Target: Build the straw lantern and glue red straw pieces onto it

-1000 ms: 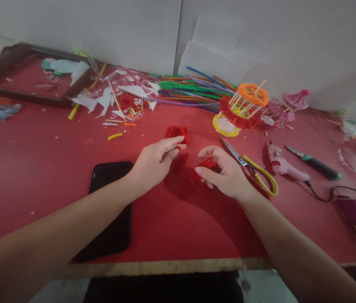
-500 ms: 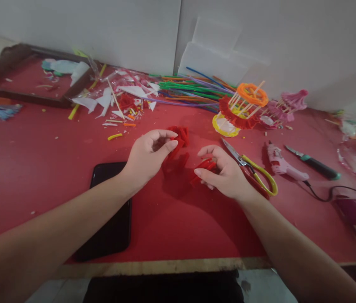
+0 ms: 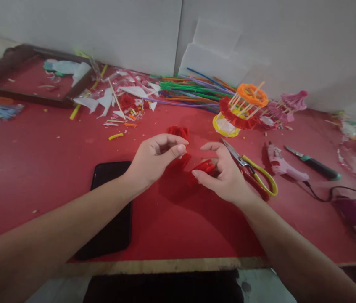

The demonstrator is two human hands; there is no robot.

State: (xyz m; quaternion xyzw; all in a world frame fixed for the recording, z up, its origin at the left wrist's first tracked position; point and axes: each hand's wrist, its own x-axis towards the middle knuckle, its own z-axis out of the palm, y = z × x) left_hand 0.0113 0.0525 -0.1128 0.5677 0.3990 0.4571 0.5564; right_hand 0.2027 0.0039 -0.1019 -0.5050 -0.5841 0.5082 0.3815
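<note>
Over the middle of the red table (image 3: pixel 39 168), my left hand (image 3: pixel 155 159) is curled with thumb and fingers pinched together; a small red piece may sit in the pinch, too small to name. Just beyond it lies a pile of red straw pieces (image 3: pixel 179 132). My right hand (image 3: pixel 223 170) is a short gap to the right, fingers closed on a bundle of red straw pieces (image 3: pixel 203 167). More red pieces lie on the table between the two hands.
A black phone (image 3: pixel 110 210) lies left of my left forearm. Yellow-handled scissors (image 3: pixel 253 172), a pink glue gun (image 3: pixel 281 164) and a knife (image 3: pixel 313 164) lie to the right. A straw lantern model (image 3: pixel 242 109), coloured straws (image 3: pixel 190 88) and paper scraps (image 3: pixel 114 99) sit at the back.
My left hand reached to the red pile with fingers out, curled shut there, then drew back toward my right hand. The right hand lifted slightly with its bundle.
</note>
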